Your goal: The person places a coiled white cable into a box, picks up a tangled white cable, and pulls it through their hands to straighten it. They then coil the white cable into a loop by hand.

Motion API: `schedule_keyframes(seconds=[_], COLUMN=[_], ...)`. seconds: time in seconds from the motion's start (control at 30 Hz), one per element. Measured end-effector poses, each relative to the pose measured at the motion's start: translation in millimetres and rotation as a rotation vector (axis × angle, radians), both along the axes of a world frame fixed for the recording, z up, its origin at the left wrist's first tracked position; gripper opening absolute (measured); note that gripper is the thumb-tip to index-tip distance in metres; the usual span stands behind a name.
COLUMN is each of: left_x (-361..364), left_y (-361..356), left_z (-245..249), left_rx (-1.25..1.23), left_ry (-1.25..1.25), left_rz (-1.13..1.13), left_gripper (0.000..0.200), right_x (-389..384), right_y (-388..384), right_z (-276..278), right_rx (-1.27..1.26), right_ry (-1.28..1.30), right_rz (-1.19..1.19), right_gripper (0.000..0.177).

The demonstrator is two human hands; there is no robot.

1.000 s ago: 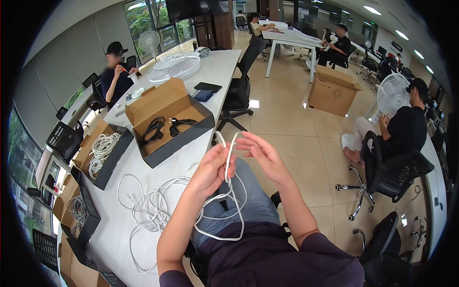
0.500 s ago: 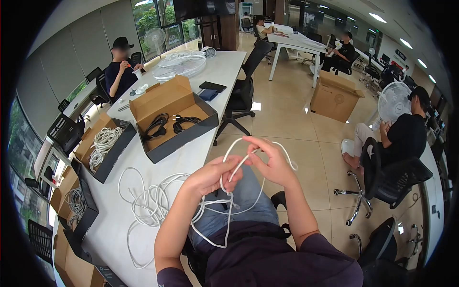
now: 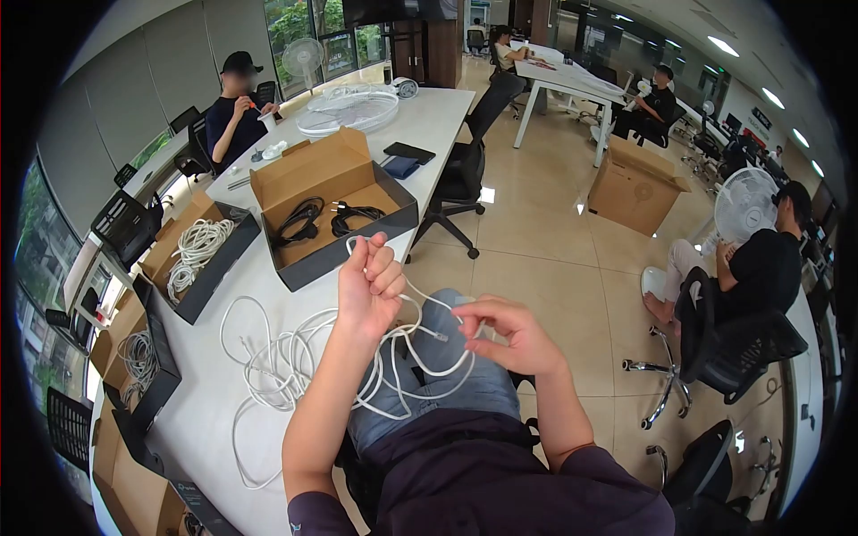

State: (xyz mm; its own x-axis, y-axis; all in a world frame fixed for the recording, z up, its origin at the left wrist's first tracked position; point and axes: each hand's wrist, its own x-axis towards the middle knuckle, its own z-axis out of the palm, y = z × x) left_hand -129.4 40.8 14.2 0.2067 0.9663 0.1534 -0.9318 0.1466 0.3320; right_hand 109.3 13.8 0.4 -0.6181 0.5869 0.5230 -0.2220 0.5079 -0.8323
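Note:
My left hand [image 3: 368,288] is raised in a fist over the table edge, gripping a white cable [image 3: 420,344] whose loops hang down across my lap. My right hand [image 3: 509,332] is lower, over my thigh, pinching the same cable near its clear plug end [image 3: 438,335]. The cable runs left into a loose tangle of white cables [image 3: 277,371] lying on the white table [image 3: 268,286].
An open cardboard box [image 3: 331,210] with black cords sits ahead on the table. Another box with coiled white cable [image 3: 192,255] is to its left, and more boxes line the left edge. Seated people, office chairs and fans fill the room to the right and at the back.
My left hand has lifted higher with the cable. My right hand has dropped and pulled away from it, drawing the cable end down over my lap.

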Motion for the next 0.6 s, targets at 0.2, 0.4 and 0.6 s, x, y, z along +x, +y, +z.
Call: schedule_keyframes(seconds=[0.2, 0.4, 0.6], left_x=[5.1, 16.7, 17.5], left_y=[-18.4, -38.8, -44.3], left_z=[16.8, 32.6, 34.3], left_rx=[0.025, 0.059, 0.099], left_ry=[-0.047, -0.046, -0.041], left_rz=[0.005, -0.103, -0.133], left_gripper=[0.03, 0.033, 0.035], right_x=[-28.8, -38.5, -41.5], right_y=[-10.6, -7.8, -17.8], right_z=[0.6, -5.7, -9.3], right_rx=[0.154, 0.153, 0.027], right_ry=[-0.078, -0.241, -0.427], right_rz=[-0.214, -0.541, -0.309], right_gripper=[0.05, 0.049, 0.04])
